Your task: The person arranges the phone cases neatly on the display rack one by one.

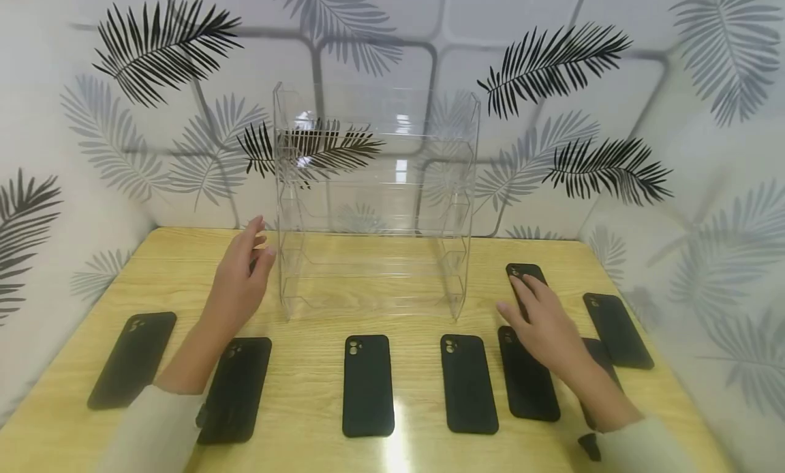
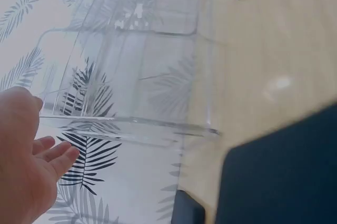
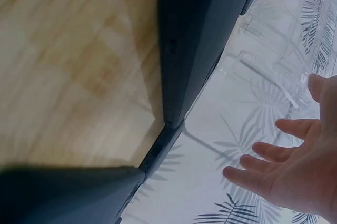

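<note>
A clear tiered acrylic rack [image 1: 375, 236] stands upright on the table. Just off its left side my left hand [image 1: 238, 279] hovers with fingers loosely extended and holds nothing. Below that forearm lies a black phone case [image 1: 239, 391], partly covered by the sleeve. Right of the rack, my right hand [image 1: 546, 326] is spread over black phone cases, its fingertips overlapping the farthest one [image 1: 529, 270]. Another case [image 1: 529, 384] shows under its palm. The right wrist view has the right hand [image 3: 300, 166] with fingers apart and nothing between them.
More black phone cases lie flat: one at far left [image 1: 131, 360], one in the middle [image 1: 368, 386], one right of it [image 1: 469, 384], and one near the right edge [image 1: 618, 331]. Leaf-patterned wall covering [image 1: 392, 23] rises directly behind and beside the wooden table [image 1: 319, 418].
</note>
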`<state>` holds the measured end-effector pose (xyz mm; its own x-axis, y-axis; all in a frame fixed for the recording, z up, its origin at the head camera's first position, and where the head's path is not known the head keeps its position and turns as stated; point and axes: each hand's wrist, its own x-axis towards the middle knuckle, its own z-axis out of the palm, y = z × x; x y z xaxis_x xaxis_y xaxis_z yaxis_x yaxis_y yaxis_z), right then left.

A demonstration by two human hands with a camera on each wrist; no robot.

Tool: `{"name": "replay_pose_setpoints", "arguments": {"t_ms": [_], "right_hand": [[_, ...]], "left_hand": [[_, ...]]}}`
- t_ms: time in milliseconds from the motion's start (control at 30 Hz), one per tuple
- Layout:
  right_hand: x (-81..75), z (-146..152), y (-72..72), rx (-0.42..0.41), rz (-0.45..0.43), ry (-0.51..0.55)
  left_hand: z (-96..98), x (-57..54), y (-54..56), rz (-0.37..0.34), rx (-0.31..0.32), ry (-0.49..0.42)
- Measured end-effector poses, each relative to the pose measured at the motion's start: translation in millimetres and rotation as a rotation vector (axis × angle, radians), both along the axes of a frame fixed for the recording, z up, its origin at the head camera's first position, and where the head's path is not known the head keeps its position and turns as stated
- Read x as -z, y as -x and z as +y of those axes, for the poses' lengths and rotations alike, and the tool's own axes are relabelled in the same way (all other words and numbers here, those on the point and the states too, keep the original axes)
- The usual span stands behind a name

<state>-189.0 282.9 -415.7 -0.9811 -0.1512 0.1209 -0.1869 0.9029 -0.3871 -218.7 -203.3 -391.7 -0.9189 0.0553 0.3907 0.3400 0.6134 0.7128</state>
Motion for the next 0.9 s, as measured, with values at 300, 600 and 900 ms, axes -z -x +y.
{"name": "replay_pose_setpoints", "arguments": {"t_ms": [300, 600, 900], "right_hand": [[-4.1, 20.8, -5.6, 0.044, -0.028, 0.005], [-1.9, 68.1, 3.8, 0.059, -0.031, -0.01], [18.2, 123.0, 20.1, 0.036, 0.049, -0.02]], "left_hand": [[9.4, -19.5, 27.9, 0.102, 0.005, -0.098], [13.3, -20.8, 37.0, 0.086, 0.017, -0.145], [15.2, -14.7, 41.4, 0.152, 0.015, -0.104]]}}
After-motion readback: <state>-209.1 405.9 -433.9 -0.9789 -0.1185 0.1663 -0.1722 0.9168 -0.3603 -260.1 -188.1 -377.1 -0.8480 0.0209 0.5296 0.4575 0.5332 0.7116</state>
